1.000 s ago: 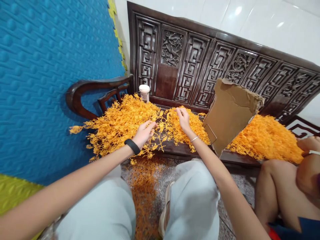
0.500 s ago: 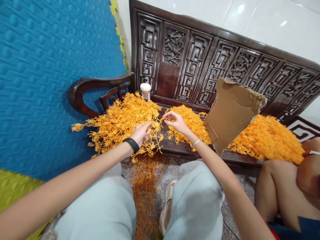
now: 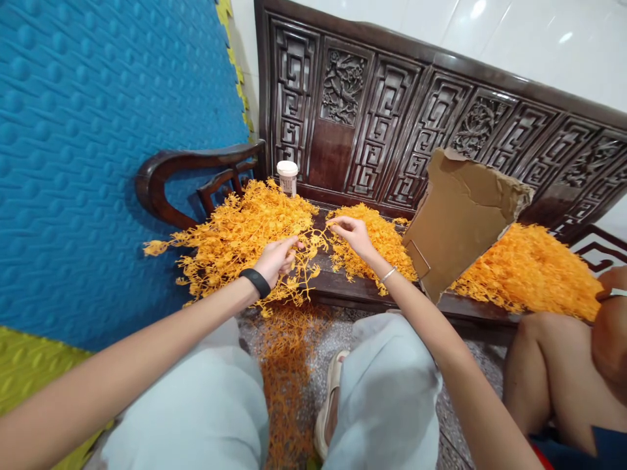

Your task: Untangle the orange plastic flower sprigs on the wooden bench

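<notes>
Orange plastic sprigs lie heaped (image 3: 245, 228) at the left end of the dark carved wooden bench (image 3: 372, 117). Over its front edge, the left hand (image 3: 277, 258) pinches one thin, branching orange sprig (image 3: 308, 251), and the right hand (image 3: 350, 234) nips that sprig's far tip. Pulling gently along the stem should spare the brittle twigs. Rightward, torn brown cardboard (image 3: 460, 215) leans on the bench.

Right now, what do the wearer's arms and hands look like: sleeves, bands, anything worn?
Both arms are bare, no sleeves in view, no gloves. The left hand has a black band at the wrist. The right hand has a thin silver bracelet at the wrist. No rings that I can make out.
</notes>
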`<state>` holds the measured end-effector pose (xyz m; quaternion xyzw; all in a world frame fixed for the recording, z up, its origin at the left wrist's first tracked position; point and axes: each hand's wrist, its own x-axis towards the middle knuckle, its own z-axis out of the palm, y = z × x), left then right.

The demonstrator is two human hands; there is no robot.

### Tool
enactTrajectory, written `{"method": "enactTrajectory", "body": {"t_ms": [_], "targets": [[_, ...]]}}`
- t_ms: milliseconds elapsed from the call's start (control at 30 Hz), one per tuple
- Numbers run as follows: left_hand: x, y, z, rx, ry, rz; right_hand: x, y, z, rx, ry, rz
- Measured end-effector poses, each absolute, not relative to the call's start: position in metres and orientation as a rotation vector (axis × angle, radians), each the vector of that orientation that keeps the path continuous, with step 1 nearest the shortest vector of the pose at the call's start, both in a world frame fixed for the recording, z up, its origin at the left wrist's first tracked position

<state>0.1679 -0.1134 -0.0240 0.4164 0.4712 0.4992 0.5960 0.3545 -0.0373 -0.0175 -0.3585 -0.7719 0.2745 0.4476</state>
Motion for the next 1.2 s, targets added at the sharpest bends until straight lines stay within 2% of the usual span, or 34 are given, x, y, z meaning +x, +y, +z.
{"method": "enactTrajectory", "body": {"t_ms": [200, 433, 700, 933, 1200], "targets": [[0.165, -0.113, -0.024, 0.958, 1.117, 1.134, 0.357, -0.036, -0.021, -0.847, -1.981, 0.867], [0.172, -0.114, -0.021, 1.031, 1.13, 1.051, 0.361, -0.024, -0.028, -1.006, -1.958, 0.44], [0.197, -0.119, -0.013, 1.01, 1.142, 0.992, 0.36, -0.013, -0.027, -1.138, -1.762, 0.466], [0.194, -0.121, -0.014, 1.011, 1.138, 0.996, 0.36, -0.012, -0.032, -1.161, -1.838, 0.213], [0.21, -0.125, -0.01, 0.943, 1.114, 1.027, 0.361, -0.005, -0.033, -1.185, -1.813, 0.218]]}}
